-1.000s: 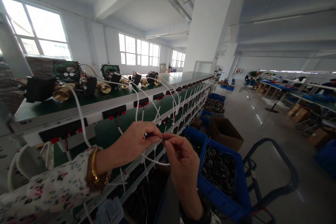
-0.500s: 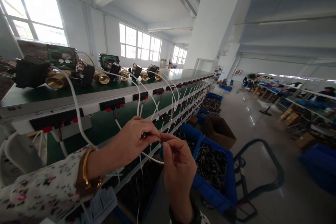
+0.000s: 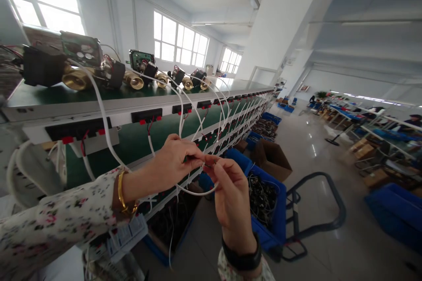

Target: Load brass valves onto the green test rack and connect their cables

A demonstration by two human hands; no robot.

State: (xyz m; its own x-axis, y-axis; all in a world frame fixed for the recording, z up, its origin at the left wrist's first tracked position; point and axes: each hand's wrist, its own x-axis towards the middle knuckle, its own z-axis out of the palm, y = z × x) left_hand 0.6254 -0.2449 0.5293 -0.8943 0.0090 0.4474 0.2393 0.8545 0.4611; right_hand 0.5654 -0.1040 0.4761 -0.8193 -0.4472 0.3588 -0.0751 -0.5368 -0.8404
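My left hand (image 3: 174,160) and my right hand (image 3: 232,195) meet in front of the rack, both with fingers pinched together. Between the fingertips is the thin end of a white cable (image 3: 198,193); its fine wires are too small to make out clearly. The cable's loop hangs below and runs into my right palm. Beyond my hands, more white cables (image 3: 108,142) come down from brass valves (image 3: 78,80) with black actuators (image 3: 44,66) on the top shelf. Black terminal blocks with red tabs (image 3: 147,115) line the shelf edge, several with red and black wires in them.
Blue crates (image 3: 278,210) full of cables stand on the floor to the right, beside a cardboard box (image 3: 270,158) and a trolley handle (image 3: 339,202). Printed papers (image 3: 128,235) hang below my left forearm. Farther right are work tables (image 3: 346,113) and a person (image 3: 414,120).
The view has tilted, so the shelf sits higher on the left. My right hand has turned and moved slightly up and right; the cable loop shows more. Both hands keep their pinch.
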